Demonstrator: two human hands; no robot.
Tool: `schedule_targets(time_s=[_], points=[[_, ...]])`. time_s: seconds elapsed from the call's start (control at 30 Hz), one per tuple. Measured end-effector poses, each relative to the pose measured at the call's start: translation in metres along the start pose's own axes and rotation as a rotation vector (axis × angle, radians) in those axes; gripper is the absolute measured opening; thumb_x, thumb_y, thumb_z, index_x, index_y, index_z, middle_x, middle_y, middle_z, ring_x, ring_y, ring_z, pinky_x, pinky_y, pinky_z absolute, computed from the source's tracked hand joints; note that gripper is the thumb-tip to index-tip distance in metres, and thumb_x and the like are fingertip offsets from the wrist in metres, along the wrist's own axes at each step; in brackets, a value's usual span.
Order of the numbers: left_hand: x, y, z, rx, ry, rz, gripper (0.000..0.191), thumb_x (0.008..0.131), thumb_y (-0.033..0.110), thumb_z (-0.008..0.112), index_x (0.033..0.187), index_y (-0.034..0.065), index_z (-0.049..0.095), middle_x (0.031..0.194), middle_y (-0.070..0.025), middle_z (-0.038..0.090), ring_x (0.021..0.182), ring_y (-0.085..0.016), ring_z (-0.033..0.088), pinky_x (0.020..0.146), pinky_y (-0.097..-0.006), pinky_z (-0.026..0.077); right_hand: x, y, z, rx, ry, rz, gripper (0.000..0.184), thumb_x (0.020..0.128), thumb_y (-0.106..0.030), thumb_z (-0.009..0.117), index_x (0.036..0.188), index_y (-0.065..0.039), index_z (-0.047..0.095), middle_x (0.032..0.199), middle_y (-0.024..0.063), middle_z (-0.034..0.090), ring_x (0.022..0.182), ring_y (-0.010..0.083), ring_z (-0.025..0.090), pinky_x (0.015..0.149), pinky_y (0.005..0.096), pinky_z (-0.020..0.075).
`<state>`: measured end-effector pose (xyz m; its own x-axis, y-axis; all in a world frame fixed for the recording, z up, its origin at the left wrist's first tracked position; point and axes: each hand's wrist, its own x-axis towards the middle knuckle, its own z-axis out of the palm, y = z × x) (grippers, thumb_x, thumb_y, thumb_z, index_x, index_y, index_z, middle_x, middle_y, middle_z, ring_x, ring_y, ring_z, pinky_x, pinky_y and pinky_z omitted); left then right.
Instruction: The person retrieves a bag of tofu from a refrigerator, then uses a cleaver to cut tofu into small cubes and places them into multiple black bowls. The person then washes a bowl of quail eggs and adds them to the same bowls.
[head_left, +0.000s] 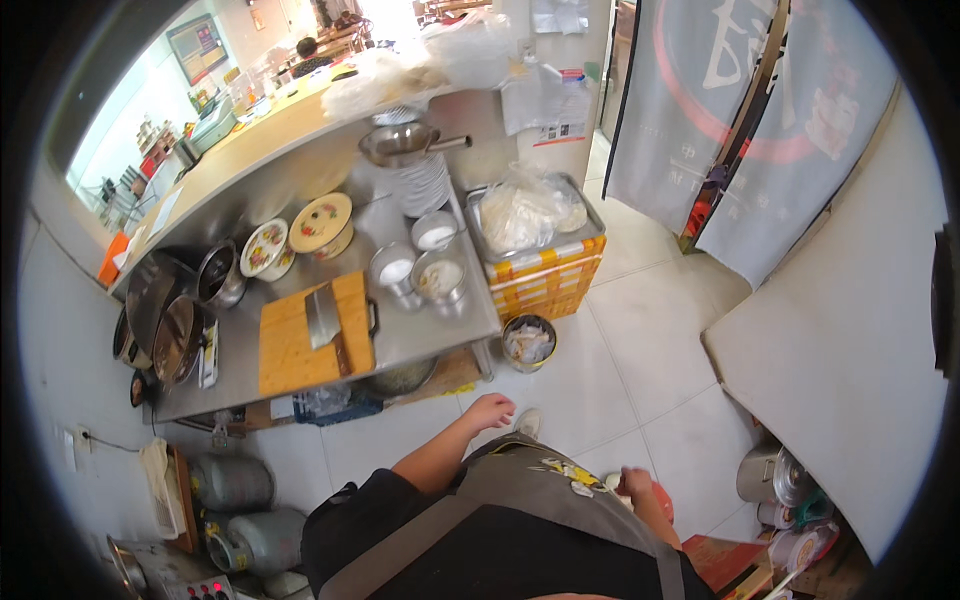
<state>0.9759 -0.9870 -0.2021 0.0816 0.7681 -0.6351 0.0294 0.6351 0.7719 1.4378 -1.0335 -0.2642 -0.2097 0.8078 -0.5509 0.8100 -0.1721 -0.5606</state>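
Observation:
My left hand (491, 412) hangs in front of the apron, fingers loosely curled and nothing seen in it. It is nearest to the steel worktable's front edge. At my right side, my right hand (636, 481) has its fingers curled; whether it grips anything does not show, and a red object (661, 501) lies partly hidden behind it. On the worktable (420, 330), a cleaver (323, 319) with a wooden handle rests on a wooden cutting board (279, 349). Several steel bowls, one with white contents (394, 271), stand to the board's right. Two lidded enamel pots, one nearer (268, 250), are behind it.
A waste bucket (529, 343) stands on the tiled floor by the table's corner. Behind it, a metal tray (517, 253) with plastic bags tops a taped box (547, 281). Gas cylinders (234, 482) lie at lower left. Curtains (652, 135) hang in the doorway; a person (309, 58) sits far beyond the counter.

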Motion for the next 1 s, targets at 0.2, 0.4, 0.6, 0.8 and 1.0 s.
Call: schedule_targets(time_s=[0.2,0.4,0.6,0.8,1.0], points=[[0.16,0.193,0.031,0.223,-0.187,0.089,0.028,0.091,0.029,0.062,0.106,0.0052,0.065,0.094,-0.0039,0.066,0.079,-0.014,0.065,0.068,-0.0286,0.053,0.028,0.045,-0.062,0.324,0.03,0.482,0.026,0.089,-0.025,0.059,0.09,0.0,0.062,0.078,0.015,0.066,0.062,0.0277,0.066,0.056,0.0404,0.0554],[0.305,0.312,0.079,0.269,-0.159,0.243,0.032,0.089,0.03,0.063,0.107,0.0031,0.067,0.09,-0.0069,0.068,0.073,-0.015,0.066,0.061,-0.0307,0.053,0.134,0.06,-0.145,0.721,0.058,0.658,0.024,0.089,-0.021,0.059,0.101,0.0,0.06,0.087,0.0152,0.066,0.067,0.0274,0.066,0.057,0.039,0.057],[0.394,0.361,0.121,0.178,-0.091,0.053,0.026,0.09,0.027,0.062,0.104,0.0056,0.065,0.093,-0.0039,0.067,0.078,-0.015,0.066,0.065,-0.029,0.052,0.32,0.014,-0.35,0.833,0.125,0.358,0.029,0.088,-0.016,0.059,0.112,0.001,0.058,0.095,0.0155,0.066,0.071,0.0272,0.067,0.057,0.0376,0.0587],[0.467,0.427,0.146,0.058,0.03,-0.058,0.034,0.093,0.028,0.061,0.116,0.0038,0.062,0.099,-0.0074,0.068,0.08,-0.018,0.067,0.068,-0.0303,0.053,0.508,-0.215,-0.594,0.605,-0.09,-0.437,0.042,0.093,-0.021,0.065,0.13,-0.005,0.055,0.103,0.0052,0.063,0.085,0.0126,0.06,0.073,0.0265,0.0524],[0.581,0.51,0.144,-0.031,0.11,0.022,0.034,0.093,0.027,0.061,0.116,0.0014,0.062,0.102,-0.0107,0.068,0.081,-0.021,0.069,0.07,-0.0326,0.054,0.632,-0.369,-0.682,0.458,-0.054,-0.833,0.07,0.09,-0.01,0.064,0.151,-0.012,0.029,0.133,0.0123,0.053,0.091,0.0133,0.06,0.078,0.0283,0.0522]])
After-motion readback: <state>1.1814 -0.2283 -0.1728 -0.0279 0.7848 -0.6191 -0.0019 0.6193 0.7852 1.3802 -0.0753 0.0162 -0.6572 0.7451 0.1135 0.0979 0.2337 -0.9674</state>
